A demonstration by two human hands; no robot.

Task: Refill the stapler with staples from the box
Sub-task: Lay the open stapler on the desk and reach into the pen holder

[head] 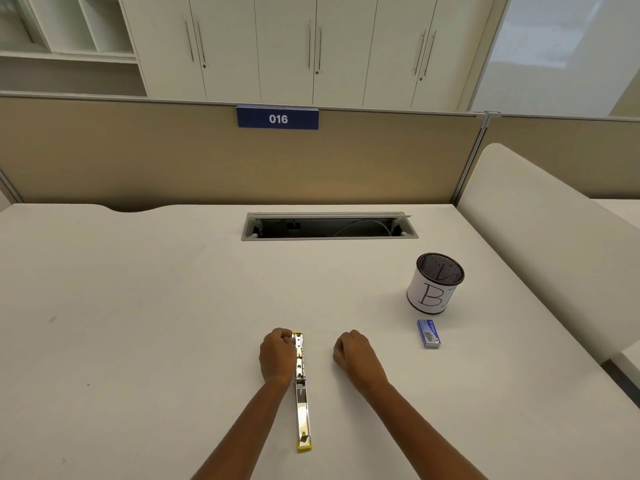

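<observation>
The long chrome stapler with yellow ends (302, 386) lies opened flat on the white desk (138, 306). My left hand (275, 355) pinches its far end. My right hand (353, 355) rests beside it, fingers curled, nothing visible inside.

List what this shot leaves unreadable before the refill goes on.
All from the head view:
1. stapler: its channel is too small and glary to show whether staples lie in it.
2. left hand: its back hides whether the fingers pinch the stapler's far end.
3. right hand: curled fingers hide whether it holds anything.
4. staple box: print too small; open or closed unclear.
5. mesh cup: dark inside, contents unseen.
</observation>
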